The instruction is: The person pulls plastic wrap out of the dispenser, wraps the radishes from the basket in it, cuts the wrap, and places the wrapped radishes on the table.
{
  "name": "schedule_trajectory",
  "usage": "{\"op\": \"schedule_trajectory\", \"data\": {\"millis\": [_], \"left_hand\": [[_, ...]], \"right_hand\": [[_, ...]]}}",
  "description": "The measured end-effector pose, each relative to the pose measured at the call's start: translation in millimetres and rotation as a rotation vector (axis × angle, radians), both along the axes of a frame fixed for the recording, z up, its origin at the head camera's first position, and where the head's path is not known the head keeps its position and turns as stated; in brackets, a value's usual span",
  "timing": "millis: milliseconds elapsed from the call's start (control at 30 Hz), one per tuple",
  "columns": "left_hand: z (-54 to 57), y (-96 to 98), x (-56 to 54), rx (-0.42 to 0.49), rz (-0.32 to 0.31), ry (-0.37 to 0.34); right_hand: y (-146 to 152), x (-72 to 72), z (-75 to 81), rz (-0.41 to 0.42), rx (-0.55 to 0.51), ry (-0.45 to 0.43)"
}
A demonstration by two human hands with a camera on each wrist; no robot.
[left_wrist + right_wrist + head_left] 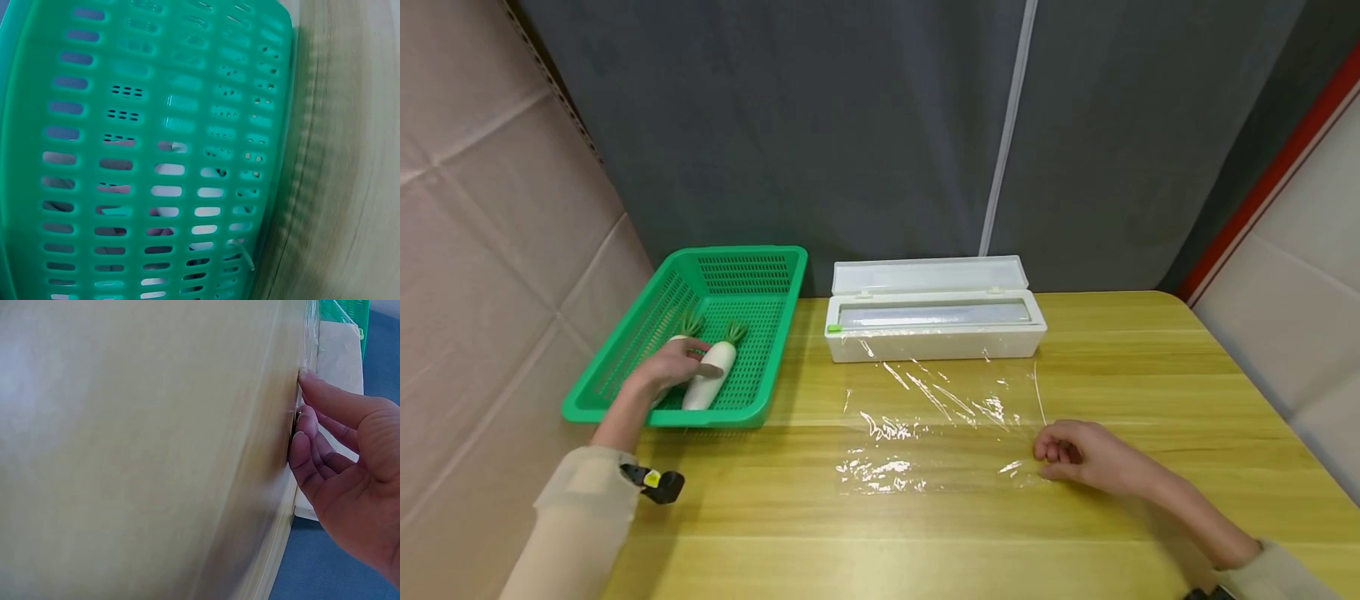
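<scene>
Two white radishes with short green tops lie in a green plastic basket (765, 400). My left hand (672, 367) reaches over the near rim and grips the right-hand radish (709, 379), thumb across its side. The other radish (677, 338) is mostly hidden beneath that hand. In the left wrist view the slotted basket wall (140, 200) covers most of the hand. A sheet of clear plastic wrap (925, 417) stretches toward me from a white dispenser box (936, 346). At the sheet's near right corner, my right hand (1093, 454) pinches the film between thumb and fingers.
The dispenser's lid (928, 275) stands raised at the back, with a green slider (834, 328) at the left end of its front edge. A dark grey panel (850, 125) rises behind the wooden table (925, 550). Pale walls flank both sides.
</scene>
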State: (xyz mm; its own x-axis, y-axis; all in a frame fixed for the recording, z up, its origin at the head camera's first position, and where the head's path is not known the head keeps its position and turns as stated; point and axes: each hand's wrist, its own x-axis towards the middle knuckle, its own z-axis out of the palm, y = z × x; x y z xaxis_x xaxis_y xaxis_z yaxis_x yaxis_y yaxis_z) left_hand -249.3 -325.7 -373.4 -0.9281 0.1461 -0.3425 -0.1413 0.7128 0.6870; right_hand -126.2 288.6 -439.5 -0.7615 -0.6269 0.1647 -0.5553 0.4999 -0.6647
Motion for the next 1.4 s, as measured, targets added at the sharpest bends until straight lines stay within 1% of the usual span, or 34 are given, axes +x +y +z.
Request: {"op": "schedule_trajectory", "data": {"millis": [233, 367, 533, 700, 833, 900, 967, 1133, 1167, 1267, 1400], "left_hand": [[-0.6, 1.3, 0.3, -0.014, 0.002, -0.069], [-2.6, 0.9, 0.3, -0.01, 0.032, -0.044], [-3.6, -0.1, 1.6, 0.01, 0.075, 0.006], [-1.4, -0.1, 2.2, 0.024, 0.106, 0.083], [-0.4, 0.0, 1.4, 0.043, 0.137, 0.132], [-0.1, 0.3, 1.4, 0.065, 0.161, 0.158], [-0.4, 0.6, 1.3, 0.084, 0.2, 0.194], [1.4, 3.9, 3.2, 0.148, 0.257, 0.292], [2.2, 4.5, 3.3, 0.167, 0.256, 0.306], [4.3, 6.2, 2.8, 0.204, 0.289, 0.355], [7.2, 9.9, 2.7, 0.236, 0.309, 0.389]], "right_hand": [[0, 0.2, 0.6, -0.005, 0.002, -0.011], [0, 0.1, 0.8, -0.005, -0.003, -0.018], [0, 0.7, 0.6, -0.002, -0.016, -0.015], [0, 1.5, -0.2, -0.002, -0.023, -0.014], [0, 2.1, -1.7, -0.008, -0.041, -0.034], [0, 2.4, -2.4, -0.012, -0.05, -0.04], [0, 2.0, -3.0, -0.012, -0.059, -0.045], [0, 1.2, -5.2, -0.006, -0.063, -0.039], [0, 1.2, -5.4, -0.005, -0.064, -0.039], [1, 1.1, -5.9, -0.005, -0.065, -0.038], [1, 1.1, -5.5, -0.008, -0.064, -0.05]]}}
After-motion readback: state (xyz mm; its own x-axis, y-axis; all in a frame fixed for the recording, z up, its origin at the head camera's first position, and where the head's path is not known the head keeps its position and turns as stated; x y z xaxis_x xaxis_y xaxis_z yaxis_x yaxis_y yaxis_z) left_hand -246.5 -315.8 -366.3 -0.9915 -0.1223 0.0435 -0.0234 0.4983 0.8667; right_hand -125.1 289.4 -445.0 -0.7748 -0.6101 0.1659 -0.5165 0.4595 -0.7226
